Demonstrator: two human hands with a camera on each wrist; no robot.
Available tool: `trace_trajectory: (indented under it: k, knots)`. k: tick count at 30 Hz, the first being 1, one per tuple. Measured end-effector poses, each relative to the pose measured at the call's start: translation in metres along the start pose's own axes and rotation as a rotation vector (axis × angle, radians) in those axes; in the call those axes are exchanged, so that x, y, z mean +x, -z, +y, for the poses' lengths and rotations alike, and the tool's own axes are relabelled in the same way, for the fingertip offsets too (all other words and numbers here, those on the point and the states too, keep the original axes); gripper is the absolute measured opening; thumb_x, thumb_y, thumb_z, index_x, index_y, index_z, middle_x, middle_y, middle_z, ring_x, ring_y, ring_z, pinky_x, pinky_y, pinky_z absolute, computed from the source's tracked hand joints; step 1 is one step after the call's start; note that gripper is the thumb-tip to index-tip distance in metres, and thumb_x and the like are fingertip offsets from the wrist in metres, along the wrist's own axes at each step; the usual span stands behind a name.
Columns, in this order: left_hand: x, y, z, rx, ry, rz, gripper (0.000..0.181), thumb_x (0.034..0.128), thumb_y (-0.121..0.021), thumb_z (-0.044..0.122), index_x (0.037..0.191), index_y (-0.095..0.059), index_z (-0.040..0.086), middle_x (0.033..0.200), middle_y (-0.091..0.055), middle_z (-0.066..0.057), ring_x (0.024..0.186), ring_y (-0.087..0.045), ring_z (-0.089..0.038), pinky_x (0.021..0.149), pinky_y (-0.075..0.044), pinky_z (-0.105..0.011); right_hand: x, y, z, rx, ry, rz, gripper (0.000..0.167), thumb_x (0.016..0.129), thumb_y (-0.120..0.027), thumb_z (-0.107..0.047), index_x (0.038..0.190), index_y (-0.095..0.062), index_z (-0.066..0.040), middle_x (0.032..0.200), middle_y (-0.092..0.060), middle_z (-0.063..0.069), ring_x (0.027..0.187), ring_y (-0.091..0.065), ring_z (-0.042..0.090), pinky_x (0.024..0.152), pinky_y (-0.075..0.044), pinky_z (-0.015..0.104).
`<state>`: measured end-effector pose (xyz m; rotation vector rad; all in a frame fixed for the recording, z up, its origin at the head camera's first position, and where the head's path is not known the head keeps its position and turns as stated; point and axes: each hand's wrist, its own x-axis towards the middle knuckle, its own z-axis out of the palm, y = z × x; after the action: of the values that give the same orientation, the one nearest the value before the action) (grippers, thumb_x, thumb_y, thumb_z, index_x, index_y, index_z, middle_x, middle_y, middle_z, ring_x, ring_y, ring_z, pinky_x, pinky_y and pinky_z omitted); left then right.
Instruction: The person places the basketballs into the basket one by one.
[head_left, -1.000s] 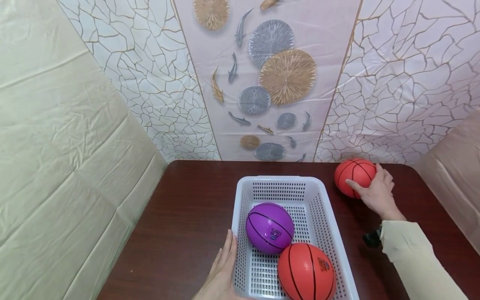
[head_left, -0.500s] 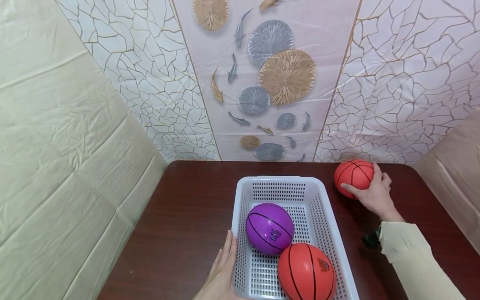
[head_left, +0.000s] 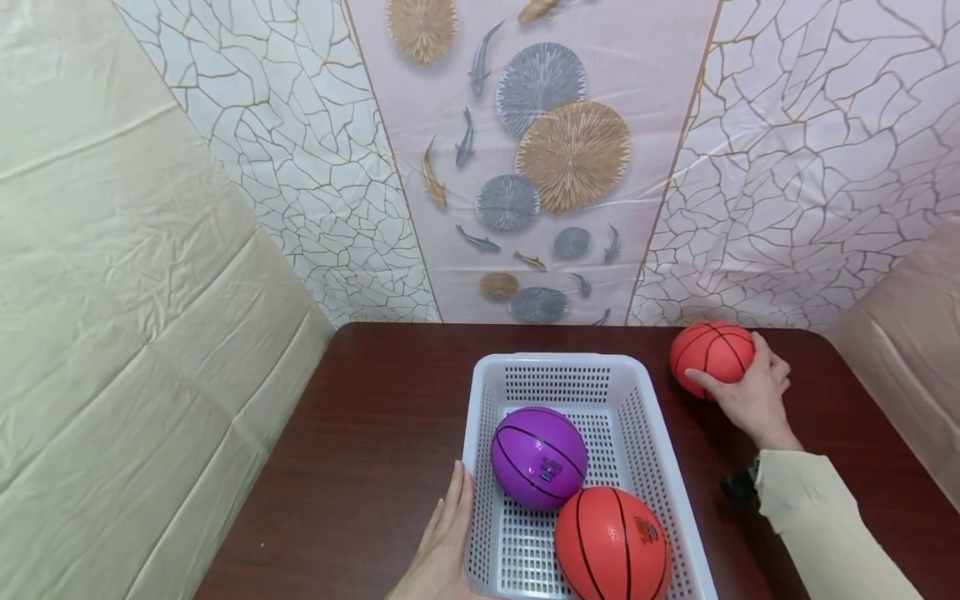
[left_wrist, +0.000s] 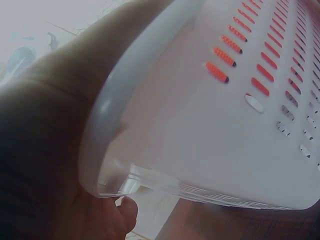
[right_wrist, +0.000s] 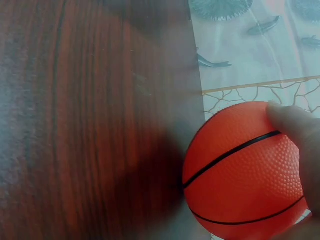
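My right hand (head_left: pixel 756 398) grips a red toy basketball (head_left: pixel 708 354) at the table's back right, thumb on its near side and fingers round its right side. In the right wrist view, the thumb lies on this red basketball (right_wrist: pixel 240 175). My left hand (head_left: pixel 448 533) rests along the left outer wall of a white perforated plastic basket (head_left: pixel 480 383), its visible fingers straight. The left wrist view shows this hand at the basket's rim (left_wrist: pixel 107 107). Inside the basket are a purple basketball (head_left: pixel 538 458) and another red basketball (head_left: pixel 611 542), side by side.
The dark brown wooden table (head_left: pixel 360 450) meets a patterned wall covering (head_left: pixel 540 167) at the back. Cream fabric (head_left: pixel 150 333) hangs on the left, and more fabric (head_left: pixel 907 358) stands on the right. A dark device (head_left: pixel 738 483) sits at my right wrist.
The right hand and the red basketball it grips shift slightly left, then back right. The left hand, the basket and the balls inside stay put.
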<state>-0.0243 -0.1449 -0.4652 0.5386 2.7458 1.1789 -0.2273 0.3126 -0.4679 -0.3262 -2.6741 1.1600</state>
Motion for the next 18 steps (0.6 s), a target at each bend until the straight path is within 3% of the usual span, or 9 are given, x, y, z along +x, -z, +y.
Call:
trace_trajectory:
  k: [18]
  knots:
    - [0.001, 0.001, 0.000, -0.026, 0.010, -0.016, 0.143, 0.0570, -0.083, 0.066, 0.156, 0.005, 0.012, 0.162, 0.015, 0.003, 0.147, -0.004, -0.033, 0.110, -0.014, -0.065, -0.012, 0.010, -0.013, 0.055, 0.031, 0.089, 0.108, 0.081, -0.073, -0.050, 0.156, -0.003, -0.015, 0.149, -0.011, 0.030, 0.136, -0.013, 0.048, 0.082, -0.039, 0.076]
